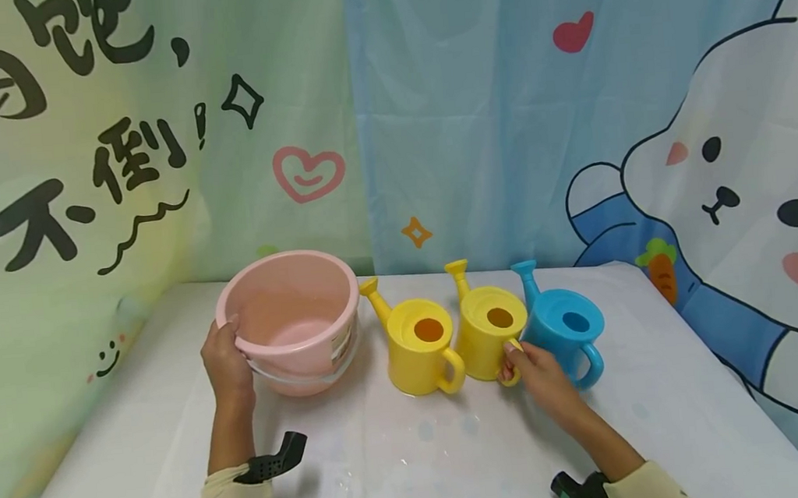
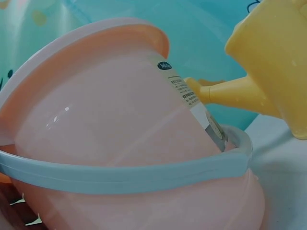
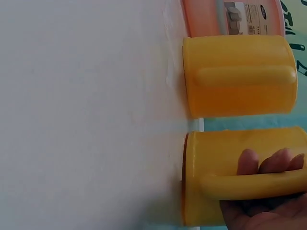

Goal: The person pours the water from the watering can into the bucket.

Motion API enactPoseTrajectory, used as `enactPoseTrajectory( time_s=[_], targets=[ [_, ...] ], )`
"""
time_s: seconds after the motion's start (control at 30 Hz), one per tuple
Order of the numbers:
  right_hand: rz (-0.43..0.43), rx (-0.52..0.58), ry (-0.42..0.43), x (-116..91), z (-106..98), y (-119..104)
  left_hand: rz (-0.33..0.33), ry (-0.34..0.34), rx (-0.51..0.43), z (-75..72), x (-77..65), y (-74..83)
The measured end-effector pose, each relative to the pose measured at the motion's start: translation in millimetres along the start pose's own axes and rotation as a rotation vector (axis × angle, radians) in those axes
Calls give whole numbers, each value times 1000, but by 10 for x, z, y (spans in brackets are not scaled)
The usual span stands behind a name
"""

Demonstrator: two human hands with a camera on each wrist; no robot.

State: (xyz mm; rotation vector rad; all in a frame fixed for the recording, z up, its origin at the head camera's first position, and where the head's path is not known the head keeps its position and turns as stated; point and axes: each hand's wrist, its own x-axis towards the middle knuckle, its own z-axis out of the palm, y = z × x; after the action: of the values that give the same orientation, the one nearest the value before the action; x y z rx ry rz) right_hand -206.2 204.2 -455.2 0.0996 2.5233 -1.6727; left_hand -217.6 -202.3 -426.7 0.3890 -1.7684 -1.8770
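The left grip (image 1: 228,364) grasps the pink bucket (image 1: 289,289) at its side, probably for steadying it; the right grip (image 1: 537,372) holds the middle yellow can (image 1: 478,346) by its handle (image 3: 244,187) (conveniently turned near), between the other yellow can (image 1: 411,361) and the blue can (image 1: 562,338).

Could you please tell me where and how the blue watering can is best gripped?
Probably by its loop handle, from the near side: the blue watering can stands upright, handle facing the head camera, spout pointing away. The right hand, nearest, holds the neighbouring yellow watering can.
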Motion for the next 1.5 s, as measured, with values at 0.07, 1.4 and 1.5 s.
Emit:
enactPoseTrajectory(
  time_s=[0.07,1.4,1.5],
  targets=[
    [-17,12,-15,-4,32,-25,-4,-6,12,-2,-10,-4],
    [-292,63,399,-59,-122,-490,12,34,57,26,18,-23],
    [-338,102,414,-70,-146,-547,-5,32,39,10,12,-20]
  ],
)
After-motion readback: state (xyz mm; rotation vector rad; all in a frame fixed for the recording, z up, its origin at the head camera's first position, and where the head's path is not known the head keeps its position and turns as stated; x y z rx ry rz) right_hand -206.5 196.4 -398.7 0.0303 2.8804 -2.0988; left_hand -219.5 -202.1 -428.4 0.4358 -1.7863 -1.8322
